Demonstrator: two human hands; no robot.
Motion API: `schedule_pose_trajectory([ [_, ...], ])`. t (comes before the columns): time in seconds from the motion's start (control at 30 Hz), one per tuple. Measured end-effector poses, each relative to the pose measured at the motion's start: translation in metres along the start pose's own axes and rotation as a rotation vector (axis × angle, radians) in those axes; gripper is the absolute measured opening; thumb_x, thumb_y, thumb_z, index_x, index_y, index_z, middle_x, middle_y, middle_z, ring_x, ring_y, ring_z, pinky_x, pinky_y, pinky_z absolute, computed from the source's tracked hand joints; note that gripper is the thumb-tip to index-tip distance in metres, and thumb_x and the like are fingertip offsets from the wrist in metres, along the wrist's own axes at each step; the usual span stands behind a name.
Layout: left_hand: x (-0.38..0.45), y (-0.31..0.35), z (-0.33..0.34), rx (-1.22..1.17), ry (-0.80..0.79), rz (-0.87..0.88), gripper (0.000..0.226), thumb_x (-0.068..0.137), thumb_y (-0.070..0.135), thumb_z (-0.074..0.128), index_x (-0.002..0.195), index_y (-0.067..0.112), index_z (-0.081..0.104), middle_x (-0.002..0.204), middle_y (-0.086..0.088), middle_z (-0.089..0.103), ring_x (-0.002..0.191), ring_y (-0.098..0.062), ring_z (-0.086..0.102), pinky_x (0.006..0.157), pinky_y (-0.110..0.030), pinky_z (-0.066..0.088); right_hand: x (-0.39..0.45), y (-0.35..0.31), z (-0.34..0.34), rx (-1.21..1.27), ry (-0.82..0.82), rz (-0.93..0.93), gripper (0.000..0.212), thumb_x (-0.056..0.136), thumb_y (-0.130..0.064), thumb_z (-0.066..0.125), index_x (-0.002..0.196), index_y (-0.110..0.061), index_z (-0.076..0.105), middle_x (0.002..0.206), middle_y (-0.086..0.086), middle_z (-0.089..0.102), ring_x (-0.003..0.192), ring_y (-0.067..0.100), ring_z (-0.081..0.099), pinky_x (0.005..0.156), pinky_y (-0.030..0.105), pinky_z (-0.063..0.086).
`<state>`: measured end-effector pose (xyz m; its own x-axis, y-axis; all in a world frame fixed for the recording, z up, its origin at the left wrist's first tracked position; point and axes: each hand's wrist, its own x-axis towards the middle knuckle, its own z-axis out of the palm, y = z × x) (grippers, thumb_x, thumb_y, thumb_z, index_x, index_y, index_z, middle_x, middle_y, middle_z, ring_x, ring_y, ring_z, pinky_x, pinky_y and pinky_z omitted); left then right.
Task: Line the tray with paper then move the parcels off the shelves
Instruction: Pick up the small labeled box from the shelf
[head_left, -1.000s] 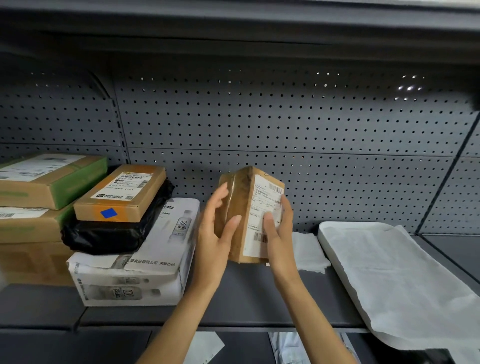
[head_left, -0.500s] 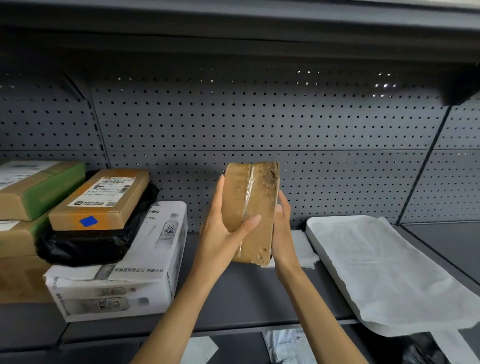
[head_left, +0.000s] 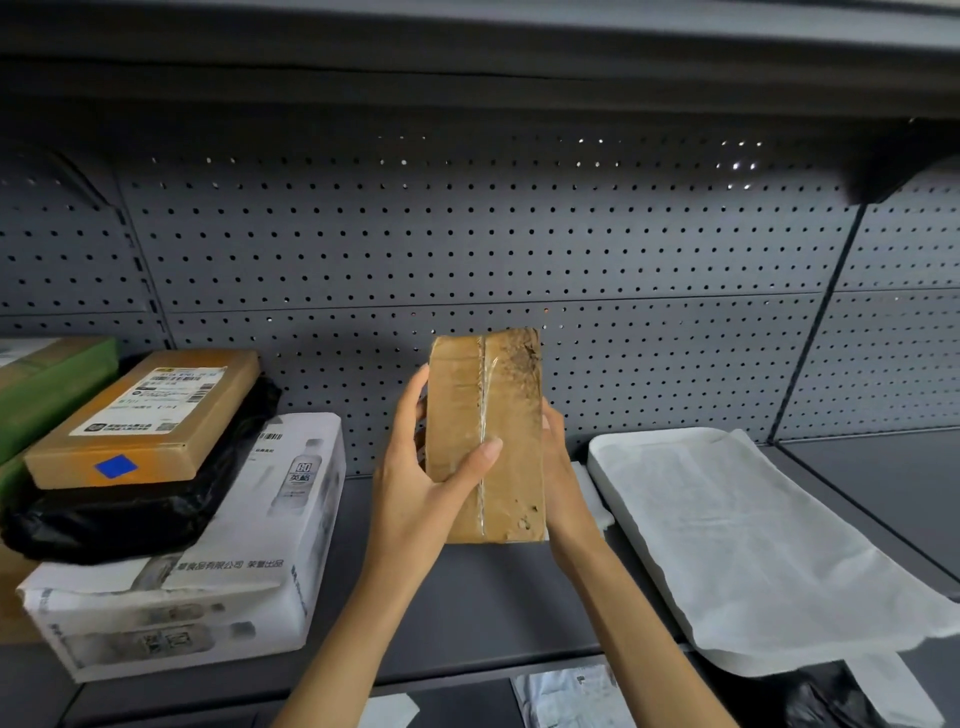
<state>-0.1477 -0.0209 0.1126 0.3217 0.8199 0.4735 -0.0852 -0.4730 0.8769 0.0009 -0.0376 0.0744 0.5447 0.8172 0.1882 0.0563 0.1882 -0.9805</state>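
Observation:
A small brown taped cardboard parcel (head_left: 488, 431) is held upright above the shelf in both hands. My left hand (head_left: 421, 483) grips its left side with the thumb across the front. On its right edge my right hand (head_left: 563, 478) holds it, fingers hidden behind. To the right lies the white tray (head_left: 602, 452), covered by white paper (head_left: 753, 540) that hangs over the shelf's front edge. At the left sit stacked parcels: an orange-brown box with a blue sticker (head_left: 145, 415), a black bag (head_left: 130, 514), a white printed carton (head_left: 208, 571).
Green-and-brown boxes (head_left: 36, 384) stand at the far left. The grey shelf (head_left: 483, 608) has a perforated back panel (head_left: 467, 260) and another shelf overhead. A small piece of white paper (head_left: 592, 499) lies behind my right hand. More packets show on the level below (head_left: 566, 696).
The parcel has been turned so its labelled face now points away and the taped brown side faces me. The view shifted slightly right; the parcel stays in both hands.

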Motion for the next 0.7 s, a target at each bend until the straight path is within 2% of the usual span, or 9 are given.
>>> schedule_pose_trajectory([
  [0.13, 0.001, 0.006, 0.018, -0.026, 0.005, 0.004, 0.081, 0.077, 0.036, 0.082, 0.142, 0.053, 0.037, 0.136, 0.024, 0.054, 0.126, 0.0, 0.055, 0.105, -0.041, 0.05, 0.016, 0.001, -0.016, 0.006, 0.019, -0.024, 0.038, 0.109, -0.044, 0.038, 0.141, -0.028, 0.049, 0.145, 0.008, 0.055, 0.131, 0.03, 0.058, 0.106, 0.054, 0.051],
  [0.2, 0.001, 0.011, 0.031, -0.025, 0.013, 0.003, 0.083, 0.077, 0.038, 0.081, 0.143, 0.056, 0.033, 0.136, 0.022, 0.054, 0.126, 0.0, 0.055, 0.106, -0.041, 0.049, 0.024, 0.001, -0.03, 0.017, 0.008, -0.009, 0.034, 0.107, -0.046, 0.041, 0.134, -0.029, 0.055, 0.138, 0.007, 0.059, 0.125, 0.031, 0.06, 0.104, 0.056, 0.051],
  [0.3, 0.001, 0.019, 0.057, -0.043, 0.016, -0.015, 0.089, 0.078, 0.04, 0.079, 0.146, 0.059, 0.024, 0.131, 0.027, 0.053, 0.121, 0.007, 0.056, 0.107, -0.036, 0.047, 0.028, -0.007, -0.053, 0.016, 0.017, 0.015, 0.035, 0.107, -0.047, 0.041, 0.135, -0.031, 0.054, 0.135, 0.001, 0.061, 0.117, 0.018, 0.063, 0.099, 0.047, 0.055],
  [0.37, 0.001, 0.024, 0.076, -0.056, 0.002, -0.014, 0.088, 0.08, 0.039, 0.078, 0.146, 0.059, 0.022, 0.132, 0.029, 0.051, 0.121, 0.008, 0.055, 0.108, -0.037, 0.046, 0.029, -0.014, -0.072, 0.025, 0.002, 0.005, 0.036, 0.107, -0.046, 0.042, 0.133, -0.025, 0.055, 0.13, 0.005, 0.062, 0.113, 0.019, 0.06, 0.094, 0.044, 0.055],
  [0.4, 0.001, 0.026, 0.085, -0.057, -0.007, -0.011, 0.086, 0.082, 0.039, 0.076, 0.146, 0.059, 0.022, 0.134, 0.029, 0.049, 0.124, 0.008, 0.054, 0.109, -0.036, 0.046, 0.028, -0.02, -0.082, 0.021, -0.004, 0.003, 0.037, 0.106, -0.048, 0.042, 0.132, -0.025, 0.055, 0.125, -0.002, 0.062, 0.114, 0.019, 0.06, 0.092, 0.041, 0.054],
  [0.5, 0.002, 0.028, 0.116, -0.044, -0.021, 0.036, 0.077, 0.088, 0.036, 0.072, 0.147, 0.053, 0.027, 0.143, 0.03, 0.042, 0.131, 0.013, 0.043, 0.109, -0.025, 0.039, 0.019, -0.035, -0.117, -0.01, 0.029, -0.02, 0.041, 0.108, -0.049, 0.034, 0.145, -0.039, 0.046, 0.124, -0.038, 0.056, 0.122, -0.001, 0.058, 0.101, 0.03, 0.051],
  [0.53, 0.003, 0.027, 0.127, -0.015, -0.009, 0.063, 0.071, 0.089, 0.035, 0.07, 0.147, 0.049, 0.031, 0.146, 0.026, 0.04, 0.133, 0.014, 0.039, 0.109, -0.02, 0.035, 0.016, -0.039, -0.13, -0.03, 0.044, -0.032, 0.042, 0.108, -0.048, 0.033, 0.148, -0.04, 0.042, 0.128, -0.038, 0.054, 0.125, -0.003, 0.056, 0.105, 0.031, 0.049],
  [0.63, 0.005, 0.024, 0.161, 0.107, 0.023, 0.129, 0.043, 0.095, 0.035, 0.062, 0.137, 0.043, 0.052, 0.151, 0.012, 0.03, 0.131, 0.021, 0.032, 0.101, 0.0, 0.028, 0.011, -0.052, -0.167, -0.121, 0.078, -0.051, 0.043, 0.109, -0.042, 0.034, 0.152, -0.037, 0.039, 0.143, -0.018, 0.053, 0.131, 0.006, 0.053, 0.113, 0.035, 0.043],
  [0.7, 0.006, 0.022, 0.185, 0.126, 0.008, 0.136, 0.033, 0.099, 0.035, 0.055, 0.131, 0.043, 0.059, 0.151, 0.011, 0.027, 0.128, 0.024, 0.03, 0.095, 0.006, 0.028, 0.01, -0.059, -0.192, -0.205, 0.107, -0.047, 0.044, 0.109, -0.039, 0.037, 0.152, -0.033, 0.039, 0.142, -0.013, 0.055, 0.127, 0.009, 0.054, 0.108, 0.03, 0.042],
])
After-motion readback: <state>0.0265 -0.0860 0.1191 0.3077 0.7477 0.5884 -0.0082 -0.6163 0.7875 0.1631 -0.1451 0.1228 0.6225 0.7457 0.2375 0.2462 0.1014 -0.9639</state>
